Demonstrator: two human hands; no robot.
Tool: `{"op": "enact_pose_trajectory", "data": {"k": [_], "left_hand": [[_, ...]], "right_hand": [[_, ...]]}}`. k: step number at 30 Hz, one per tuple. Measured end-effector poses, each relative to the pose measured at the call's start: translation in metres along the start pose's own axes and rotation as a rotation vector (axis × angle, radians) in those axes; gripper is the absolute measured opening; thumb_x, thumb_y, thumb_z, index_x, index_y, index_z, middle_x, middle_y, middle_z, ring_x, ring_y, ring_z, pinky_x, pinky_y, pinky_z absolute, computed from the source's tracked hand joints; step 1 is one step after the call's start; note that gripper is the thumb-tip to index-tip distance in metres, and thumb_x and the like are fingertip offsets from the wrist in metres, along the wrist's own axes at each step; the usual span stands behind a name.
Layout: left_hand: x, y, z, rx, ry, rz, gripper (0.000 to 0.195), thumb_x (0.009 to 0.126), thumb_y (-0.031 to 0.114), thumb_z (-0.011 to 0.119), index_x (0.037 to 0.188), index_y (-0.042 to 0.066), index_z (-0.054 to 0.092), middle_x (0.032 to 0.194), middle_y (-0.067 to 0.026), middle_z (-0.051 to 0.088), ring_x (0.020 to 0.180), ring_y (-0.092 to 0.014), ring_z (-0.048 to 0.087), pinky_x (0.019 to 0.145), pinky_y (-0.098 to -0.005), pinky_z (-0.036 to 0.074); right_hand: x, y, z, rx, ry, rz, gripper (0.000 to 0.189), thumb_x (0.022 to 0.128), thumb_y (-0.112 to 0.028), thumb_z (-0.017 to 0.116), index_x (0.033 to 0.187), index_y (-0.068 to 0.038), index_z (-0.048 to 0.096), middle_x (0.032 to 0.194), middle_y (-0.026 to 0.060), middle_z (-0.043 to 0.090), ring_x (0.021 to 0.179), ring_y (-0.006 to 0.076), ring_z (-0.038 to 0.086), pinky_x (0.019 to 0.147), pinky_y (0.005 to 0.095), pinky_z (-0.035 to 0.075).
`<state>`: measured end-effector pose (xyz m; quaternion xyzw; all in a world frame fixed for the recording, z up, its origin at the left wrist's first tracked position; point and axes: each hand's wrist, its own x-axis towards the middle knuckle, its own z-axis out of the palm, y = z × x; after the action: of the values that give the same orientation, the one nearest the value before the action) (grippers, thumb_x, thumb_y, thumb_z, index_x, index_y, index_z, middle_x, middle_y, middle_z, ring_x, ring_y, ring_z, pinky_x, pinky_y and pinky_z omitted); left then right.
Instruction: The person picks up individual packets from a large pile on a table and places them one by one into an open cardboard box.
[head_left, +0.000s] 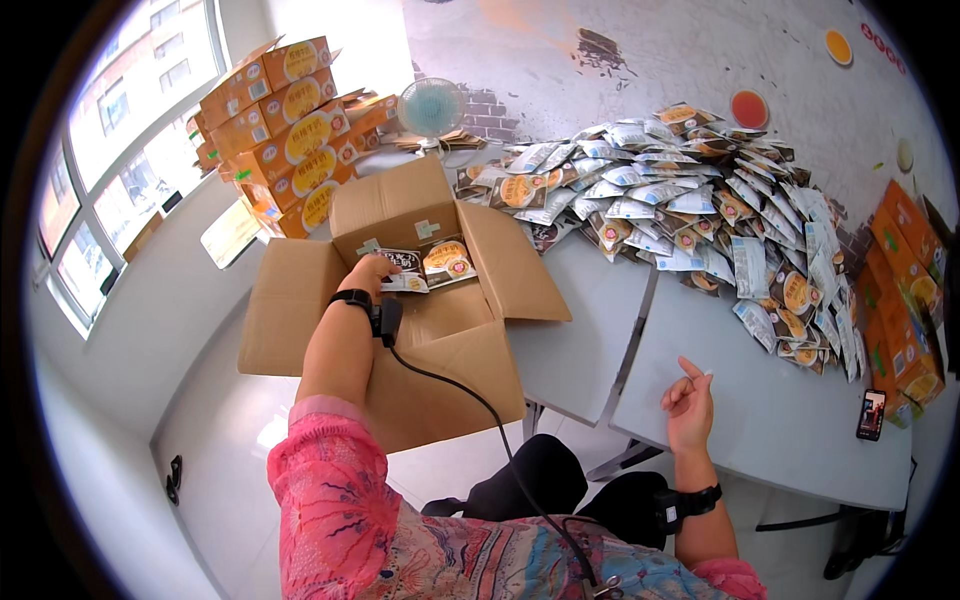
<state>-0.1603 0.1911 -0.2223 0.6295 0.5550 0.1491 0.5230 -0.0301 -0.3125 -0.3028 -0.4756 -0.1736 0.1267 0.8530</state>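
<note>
My left hand (373, 271) reaches into an open cardboard box (424, 409) and grips the left edge of a dark brown and white milk pouch (406, 271). Right beside that pouch, a brown pouch with a yellow circle (448, 261) lies against the box's far wall. Part of the box floor shows bare. My right hand (688, 401) hovers over the near edge of the grey table (739, 397), index finger extended and the others loosely curled, holding nothing. A large heap of brown, white and silver pouches (660, 191) spreads across the back of the tables.
Orange printed cartons (289, 142) are stacked at the back left by the window. A small fan (431, 109) stands behind the box. More orange cartons (900, 300) are at the right, near a phone (871, 415). A cable (480, 401) runs from my left wrist.
</note>
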Motion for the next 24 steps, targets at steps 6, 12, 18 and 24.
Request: {"op": "enact_pose_trajectory", "data": {"k": [6,12,18,24], "left_hand": [[0.066,-0.030,-0.028,0.044,0.001,-0.047,0.026,0.073,0.011,0.068,0.093,-0.004,0.059,0.089,-0.0147,0.060,0.067,-0.027,0.055,0.060,-0.0437,0.043],[0.105,-0.034,-0.014,0.048,0.012,-0.006,0.021,0.076,0.011,0.065,0.089,-0.005,0.060,0.083,-0.0128,0.060,0.060,-0.025,0.054,0.050,-0.0425,0.042],[0.101,-0.019,-0.016,0.261,0.009,0.556,0.034,0.068,0.009,0.064,0.102,0.008,0.060,0.093,-0.0095,0.063,0.092,-0.025,0.056,0.079,-0.0374,0.043],[-0.017,0.061,0.062,-0.363,-0.394,0.600,0.041,0.082,0.019,0.059,0.119,0.004,0.050,0.110,-0.0072,0.053,0.097,-0.014,0.050,0.084,-0.0334,0.038]], "right_hand": [[0.000,0.003,0.007,0.026,-0.038,0.022,0.054,0.095,-0.042,0.030,0.118,0.004,0.046,0.062,0.0007,0.042,0.058,0.0113,0.043,0.056,0.0245,0.040],[-0.001,0.002,0.001,0.012,-0.022,0.031,0.053,0.095,-0.042,0.030,0.117,0.003,0.047,0.062,0.0006,0.043,0.058,0.0114,0.044,0.057,0.0246,0.040],[0.001,0.013,-0.011,-0.014,-0.039,0.024,0.049,0.095,-0.041,0.031,0.117,0.000,0.048,0.064,0.0013,0.046,0.060,0.0115,0.046,0.058,0.0249,0.041],[-0.003,0.004,-0.012,0.039,-0.068,0.039,0.043,0.096,-0.036,0.031,0.119,-0.002,0.047,0.068,0.0013,0.047,0.062,0.0112,0.049,0.060,0.0248,0.043]]}}
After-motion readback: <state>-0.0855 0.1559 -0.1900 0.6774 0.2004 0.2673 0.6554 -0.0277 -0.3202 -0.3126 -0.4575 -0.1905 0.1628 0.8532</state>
